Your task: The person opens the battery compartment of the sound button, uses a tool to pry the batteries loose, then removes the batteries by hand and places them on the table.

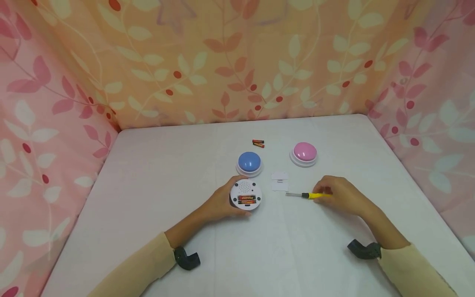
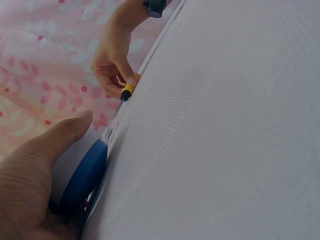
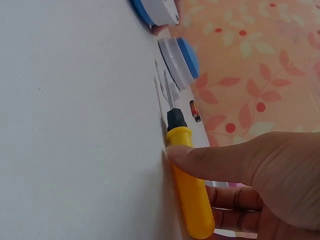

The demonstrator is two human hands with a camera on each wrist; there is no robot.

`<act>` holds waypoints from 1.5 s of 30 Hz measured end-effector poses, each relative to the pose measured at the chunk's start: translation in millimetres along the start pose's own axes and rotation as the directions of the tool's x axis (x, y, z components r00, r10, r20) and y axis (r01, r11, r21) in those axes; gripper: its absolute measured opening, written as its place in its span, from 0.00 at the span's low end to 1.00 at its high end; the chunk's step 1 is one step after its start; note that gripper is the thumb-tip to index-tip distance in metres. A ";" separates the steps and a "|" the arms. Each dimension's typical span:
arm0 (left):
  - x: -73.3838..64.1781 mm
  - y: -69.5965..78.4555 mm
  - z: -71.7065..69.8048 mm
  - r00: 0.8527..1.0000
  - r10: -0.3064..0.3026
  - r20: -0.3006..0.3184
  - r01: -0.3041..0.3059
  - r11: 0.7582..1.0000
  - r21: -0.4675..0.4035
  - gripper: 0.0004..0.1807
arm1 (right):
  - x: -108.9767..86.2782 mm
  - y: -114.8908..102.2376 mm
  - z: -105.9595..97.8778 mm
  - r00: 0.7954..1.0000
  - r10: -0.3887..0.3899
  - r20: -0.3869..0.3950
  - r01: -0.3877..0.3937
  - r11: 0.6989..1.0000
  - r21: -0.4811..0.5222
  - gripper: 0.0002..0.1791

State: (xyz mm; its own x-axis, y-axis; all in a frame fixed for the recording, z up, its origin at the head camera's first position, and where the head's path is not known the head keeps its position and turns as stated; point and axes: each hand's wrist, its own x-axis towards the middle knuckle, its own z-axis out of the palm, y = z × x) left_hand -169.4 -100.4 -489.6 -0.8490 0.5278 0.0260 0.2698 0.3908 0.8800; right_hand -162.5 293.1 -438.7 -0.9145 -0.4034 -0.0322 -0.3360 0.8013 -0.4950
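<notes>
My left hand (image 1: 219, 202) grips a round button buzzer (image 1: 242, 187) by its rim, thumb and fingers on opposite sides. Its white underside faces up, showing a speaker grille and an uncovered compartment with two orange-black batteries (image 1: 246, 200) inside. The blue dome (image 2: 89, 175) points down toward the table in the left wrist view. To the right, my right hand (image 1: 343, 196) pinches a screwdriver (image 3: 190, 185) by its yellow handle. The screwdriver's metal shaft points left, low over the table. Small white battery covers (image 1: 280, 184) lie between the hands.
Behind the held buzzer stands another blue button buzzer (image 1: 249, 162), dome up. A pink one (image 1: 305, 152) stands farther right. Two loose batteries (image 1: 258, 143) lie at the back. A white cloth covers the table (image 1: 148, 177), and patterned curtains (image 1: 237, 62) enclose it.
</notes>
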 end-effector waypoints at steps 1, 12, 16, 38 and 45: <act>0.0 0.4 -0.1 1.000 0.000 0.002 0.000 1.000 -0.002 0.59 | 0.7 0.6 -0.5 1.000 -0.006 0.002 0.006 1.000 0.013 0.11; 0.0 1.0 -1.0 1.000 0.003 0.016 -0.002 1.000 -0.021 0.59 | 12.9 -23.9 -9.4 0.992 -0.125 -0.014 0.125 0.967 0.221 0.12; 0.3 2.6 -1.4 1.000 0.005 0.021 -0.004 1.000 -0.022 0.59 | 20.6 -43.2 -14.8 0.982 -0.188 -0.027 0.189 0.954 0.232 0.15; 0.6 6.7 -3.8 1.000 -0.013 0.022 0.012 1.000 0.026 0.59 | 34.0 -102.9 -14.6 0.956 -0.287 -0.059 0.292 0.952 0.089 0.14; -0.4 7.3 -2.2 0.999 -0.039 0.027 0.039 0.999 0.008 0.59 | 35.7 -104.2 -10.1 0.959 -0.282 -0.014 0.281 0.953 0.111 0.14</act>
State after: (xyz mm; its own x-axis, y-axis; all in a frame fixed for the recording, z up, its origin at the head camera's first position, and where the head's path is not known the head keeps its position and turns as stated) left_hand -168.1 -99.4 -482.2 -0.8462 0.5325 -0.0213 0.2405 0.4173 0.8764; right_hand -162.3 199.6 -379.5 -0.7857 -0.6068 0.1203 -0.5526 0.6010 -0.5774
